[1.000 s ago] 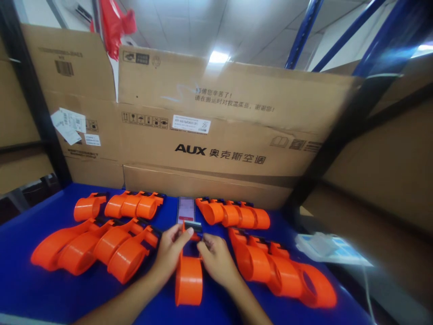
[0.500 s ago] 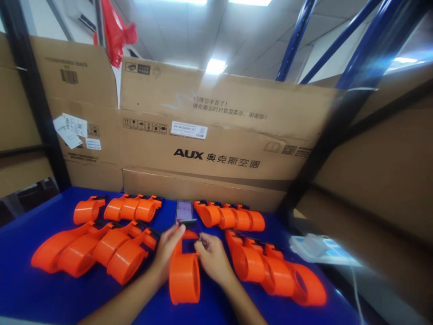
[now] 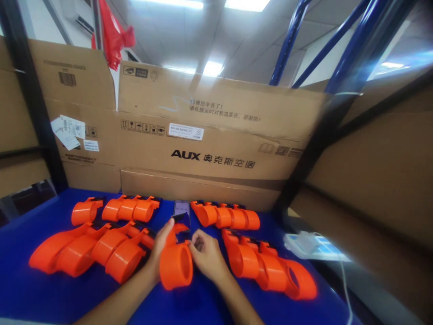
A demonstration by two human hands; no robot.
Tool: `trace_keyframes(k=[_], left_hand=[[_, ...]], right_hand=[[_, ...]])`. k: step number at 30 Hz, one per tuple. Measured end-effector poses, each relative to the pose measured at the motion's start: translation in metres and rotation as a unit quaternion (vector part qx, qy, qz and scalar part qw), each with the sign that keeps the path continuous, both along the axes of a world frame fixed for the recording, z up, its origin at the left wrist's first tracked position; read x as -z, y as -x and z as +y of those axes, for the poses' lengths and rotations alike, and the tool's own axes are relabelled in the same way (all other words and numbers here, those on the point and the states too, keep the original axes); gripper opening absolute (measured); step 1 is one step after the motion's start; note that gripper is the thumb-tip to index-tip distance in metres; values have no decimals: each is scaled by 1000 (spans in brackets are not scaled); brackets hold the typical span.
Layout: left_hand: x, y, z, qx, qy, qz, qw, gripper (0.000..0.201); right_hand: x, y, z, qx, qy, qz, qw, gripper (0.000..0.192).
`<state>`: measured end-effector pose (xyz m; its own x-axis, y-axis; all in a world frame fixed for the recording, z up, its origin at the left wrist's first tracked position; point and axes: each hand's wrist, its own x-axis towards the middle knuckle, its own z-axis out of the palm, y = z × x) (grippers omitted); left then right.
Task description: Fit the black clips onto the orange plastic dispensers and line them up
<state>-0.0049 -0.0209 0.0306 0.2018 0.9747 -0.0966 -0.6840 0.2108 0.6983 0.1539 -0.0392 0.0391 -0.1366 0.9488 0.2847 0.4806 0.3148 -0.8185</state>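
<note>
— Both hands meet at lower centre of the frame: our left hand (image 3: 161, 246) wraps its fingers round an orange tape dispenser (image 3: 176, 264) lifted off the blue table (image 3: 30, 293), gripping it near the black blade end, while our right hand (image 3: 205, 253) pinches, fingers nearly closed, at the dispenser's frame. Whether anything small sits between those fingertips, we cannot tell.

— And how far along do we judge the work?

— We count four grouped rows already laid out: the front left row (image 3: 91, 250), the back left row (image 3: 117, 208), the back right row (image 3: 226, 215) and the front right row (image 3: 270, 267). One piece alone is in hand, so we judge the batch mostly handled, with this dispenser unfinished.

— Anything else in shot?

— We see a phone (image 3: 181, 208) lying flat just beyond the hands, a white-and-blue packet (image 3: 314, 246) at right, and AUX cartons (image 3: 216, 135) walling off the back.
</note>
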Motion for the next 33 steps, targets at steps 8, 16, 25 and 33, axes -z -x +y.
trace_keyframes(k=[8,16,25,33], left_hand=[[-5,0,5,-84,30,-8,996,44],[9,5,12,-120,-47,118,985,48],[10,12,15,-125,-165,246,947,40],[6,15,18,-147,-195,274,930,39]], right_hand=[[-12,-3,-10,-75,-80,-229,967,11],[-17,-6,-13,-98,-126,-253,954,5],[-19,-16,-1,11,-147,-132,980,18],[-11,-11,1,-52,-112,-83,989,19]])
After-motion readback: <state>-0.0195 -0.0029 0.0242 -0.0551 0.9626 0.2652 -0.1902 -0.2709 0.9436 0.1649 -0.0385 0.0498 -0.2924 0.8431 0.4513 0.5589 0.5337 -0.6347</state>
